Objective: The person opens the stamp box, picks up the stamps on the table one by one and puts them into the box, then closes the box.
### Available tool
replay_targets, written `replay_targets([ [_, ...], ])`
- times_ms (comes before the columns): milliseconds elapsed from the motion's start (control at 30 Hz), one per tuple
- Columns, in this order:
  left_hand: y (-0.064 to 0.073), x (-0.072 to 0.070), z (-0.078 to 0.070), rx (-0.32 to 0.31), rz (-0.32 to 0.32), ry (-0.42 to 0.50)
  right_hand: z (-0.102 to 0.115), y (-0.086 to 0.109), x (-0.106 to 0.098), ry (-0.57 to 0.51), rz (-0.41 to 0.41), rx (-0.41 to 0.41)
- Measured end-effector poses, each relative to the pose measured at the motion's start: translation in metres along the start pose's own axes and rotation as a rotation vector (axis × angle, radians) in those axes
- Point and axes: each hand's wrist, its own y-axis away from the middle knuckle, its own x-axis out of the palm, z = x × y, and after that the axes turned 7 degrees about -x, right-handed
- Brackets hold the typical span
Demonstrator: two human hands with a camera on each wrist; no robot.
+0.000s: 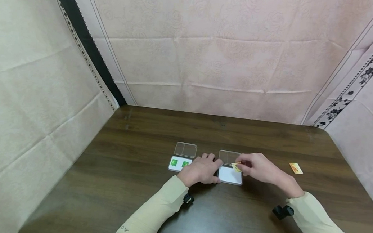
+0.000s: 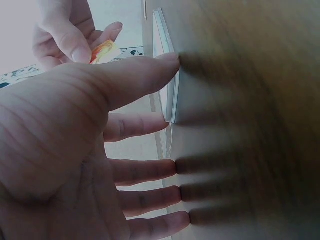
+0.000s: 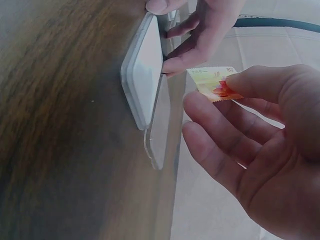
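My right hand (image 1: 257, 167) pinches a yellow and orange postage stamp (image 3: 215, 82) with a perforated edge between thumb and fingers. The stamp hangs over a small flat case (image 1: 230, 175) with a white inside and a clear lid (image 1: 229, 157) folded back flat. My left hand (image 1: 202, 169) rests with fingers spread at the left edge of that case; in the left wrist view its thumb (image 2: 150, 75) lies against the side of the case. Left of this hand, a second opened case (image 1: 174, 168) holds green stamps (image 1: 174, 162), and the hand covers its right end.
Another orange and yellow stamp (image 1: 296, 168) lies on the brown wooden table (image 1: 103, 190) to the right. The second case's clear lid (image 1: 185, 149) lies folded back behind it. Pale patterned cloth (image 1: 210, 60) hangs behind the table and at both sides.
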Motion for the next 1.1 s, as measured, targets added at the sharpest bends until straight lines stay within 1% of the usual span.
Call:
replay_targets([
  [133, -0.001, 0.001, 0.0, 0.0, 0.002, -0.003, -0.003, -0.001, 0.003, -0.053, -0.003, 0.004],
  [233, -0.001, 0.001, 0.0, 0.002, 0.005, -0.005, -0.004, -0.002, 0.005, -0.116, 0.007, 0.018],
  [333, -0.001, 0.001, 0.0, 0.003, 0.007, -0.008, -0.004, -0.004, 0.007, -0.156, 0.021, 0.025],
  [600, -0.002, 0.001, -0.001, 0.001, 0.01, -0.017, -0.004, -0.008, 0.014, -0.206, 0.04, 0.003],
  [733, -0.002, 0.001, -0.001, -0.001, 0.008, -0.016, -0.005, -0.011, 0.017, -0.227, 0.045, 0.009],
  [933, -0.001, 0.001, -0.001, 0.002, 0.003, -0.021, -0.006, -0.013, 0.024, -0.232, 0.053, 0.003],
  [1100, -0.001, 0.0, 0.0, -0.001, 0.01, -0.018, -0.006, -0.015, 0.029, -0.208, 0.037, 0.002],
])
